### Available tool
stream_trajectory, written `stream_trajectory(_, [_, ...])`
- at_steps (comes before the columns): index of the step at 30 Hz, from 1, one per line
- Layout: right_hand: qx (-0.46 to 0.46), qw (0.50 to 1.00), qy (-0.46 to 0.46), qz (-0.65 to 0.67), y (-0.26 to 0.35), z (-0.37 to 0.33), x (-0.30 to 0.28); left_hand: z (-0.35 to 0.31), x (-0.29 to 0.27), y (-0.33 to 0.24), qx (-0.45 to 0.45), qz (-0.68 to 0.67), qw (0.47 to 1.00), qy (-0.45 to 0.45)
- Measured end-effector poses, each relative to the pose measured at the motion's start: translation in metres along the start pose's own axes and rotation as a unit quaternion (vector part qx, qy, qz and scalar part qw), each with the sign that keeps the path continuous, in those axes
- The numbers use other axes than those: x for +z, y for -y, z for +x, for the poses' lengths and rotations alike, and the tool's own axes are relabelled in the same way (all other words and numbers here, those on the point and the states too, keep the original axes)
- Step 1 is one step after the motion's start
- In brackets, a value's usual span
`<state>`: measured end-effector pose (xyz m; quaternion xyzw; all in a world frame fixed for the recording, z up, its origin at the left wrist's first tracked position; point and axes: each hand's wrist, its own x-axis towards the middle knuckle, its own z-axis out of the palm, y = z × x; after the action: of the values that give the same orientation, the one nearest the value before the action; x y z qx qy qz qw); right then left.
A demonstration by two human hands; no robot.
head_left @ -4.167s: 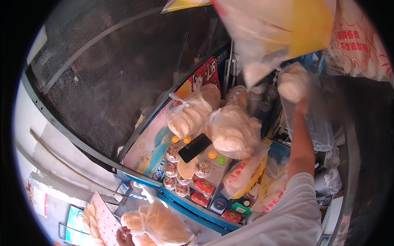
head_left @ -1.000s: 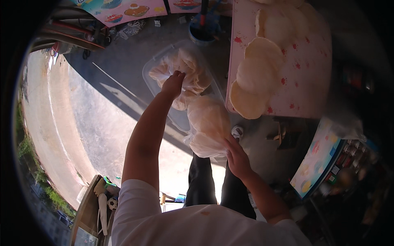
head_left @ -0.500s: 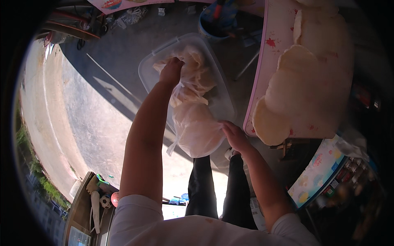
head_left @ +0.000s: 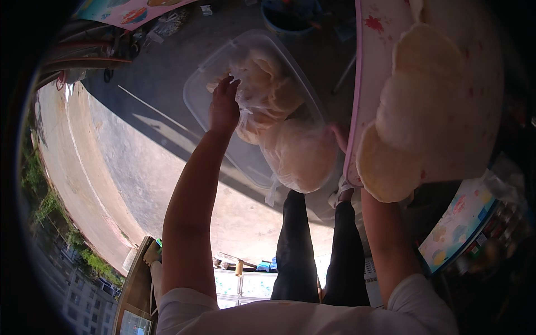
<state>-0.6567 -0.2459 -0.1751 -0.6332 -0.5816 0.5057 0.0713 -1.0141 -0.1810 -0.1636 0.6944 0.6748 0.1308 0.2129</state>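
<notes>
A translucent plastic tub point(head_left: 192, 89) sits on the ground in front of me, holding clear bags of pale, thin, crisp-looking rounds. My left hand point(head_left: 225, 106) is over its left part, fingers stretched and apart beside the far bag point(head_left: 268, 84). A second, rounder plastic bag point(head_left: 296, 159) of pale rounds sits at the tub's near right side. At that bag's right edge is my right hand point(head_left: 336, 137), blurred and partly covered by the table edge; its grip does not show. Large pale rounds point(head_left: 419, 106) lie overlapping on the pink table point(head_left: 365, 67) to the right, one sticking out past its near edge.
A blue bucket point(head_left: 290, 22) stands beyond the tub. Dark metal frames point(head_left: 84, 53) lie at the far left. A colourful panelled stand point(head_left: 458, 223) with small packages is at the lower right. Sunlit pavement point(head_left: 123, 145) stretches left.
The nearer bag has shifted right, along with my right hand, which now passes partly under the table edge. My left hand's fingers have spread and drawn back from the far bag. The view has shifted.
</notes>
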Motion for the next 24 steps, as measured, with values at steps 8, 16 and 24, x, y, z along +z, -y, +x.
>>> stream_trajectory(8, [0.013,0.986,0.024,-0.164,0.081,0.004,0.026,-0.008,0.009,-0.006,-0.016,-0.035,0.998,-0.06])
stream_trajectory(16, [0.027,0.98,-0.017,-0.196,0.178,-0.058,0.054,-0.032,0.003,-0.003,-0.153,-0.137,0.978,-0.032])
stream_trajectory(24, [-0.035,0.985,0.014,-0.171,0.16,-0.087,0.087,-0.035,-0.005,-0.011,-0.036,-0.115,0.99,-0.067])
